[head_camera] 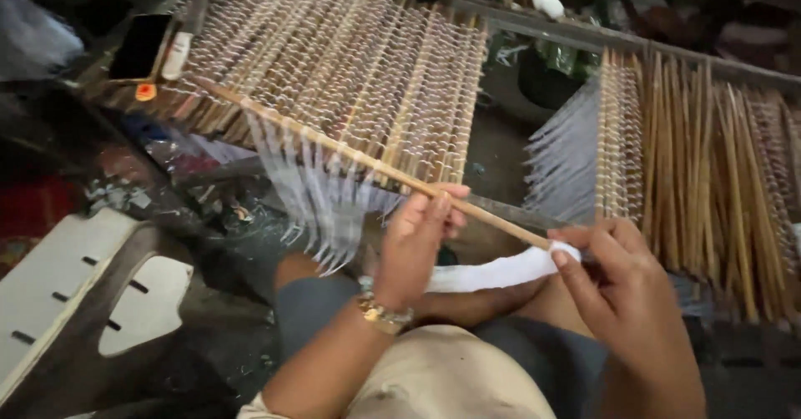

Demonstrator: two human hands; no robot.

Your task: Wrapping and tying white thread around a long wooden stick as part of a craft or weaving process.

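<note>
My left hand (419,239) grips a long thin wooden stick (334,142) near its near end; a fringe of white threads (315,189) hangs from the stick's middle. My right hand (622,290) pinches the stick's near tip together with a bundle of white fibre (492,273) that runs across my lap. The stick slants up to the left over a mat of sticks wound with white thread (359,68). A gold bracelet circles my left wrist.
A second mat of bamboo sticks with white threads (692,160) lies to the right. A dark phone (140,45) and a small white tube (177,54) rest at the upper left. A white plastic stool (75,294) stands at the lower left.
</note>
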